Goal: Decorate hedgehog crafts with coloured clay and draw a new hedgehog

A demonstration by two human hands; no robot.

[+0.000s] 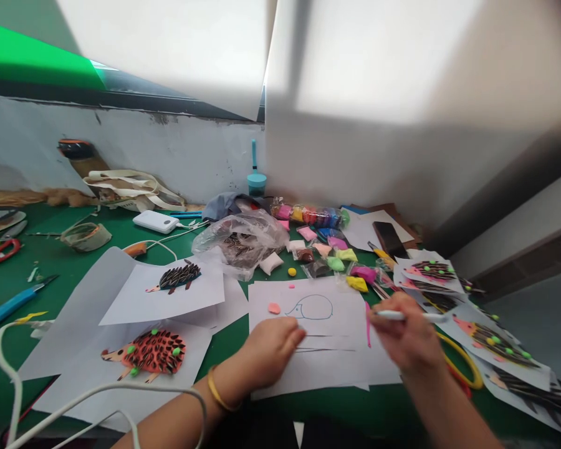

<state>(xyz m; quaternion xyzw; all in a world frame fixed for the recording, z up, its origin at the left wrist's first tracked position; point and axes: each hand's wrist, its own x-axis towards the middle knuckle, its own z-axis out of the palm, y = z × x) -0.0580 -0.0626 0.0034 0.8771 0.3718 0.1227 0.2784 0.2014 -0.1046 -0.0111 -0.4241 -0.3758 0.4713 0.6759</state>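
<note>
A white sheet of paper [318,368] lies before me with a blue-outlined hedgehog drawing [316,307] on it. My left hand [272,350] rests on the sheet just below the drawing, fingers curled together; whatever they may pinch is hidden. At the sheet's right side, my right hand [404,333] is closed around a white marker pen [393,315], held nearly level. Beside it lies a thin pink clay strip [368,333]. A flat salmon clay piece [273,308] and a small pink bit [291,287] sit left of and above the drawing.
Finished hedgehog pictures lie left [156,355] and in a pile at right [490,340]. Behind the sheet are clay packets [336,264] and a plastic bag [243,240] of dark seeds. A white cable [98,390] crosses front left; yellow-handled scissors [470,368] lie near my right wrist.
</note>
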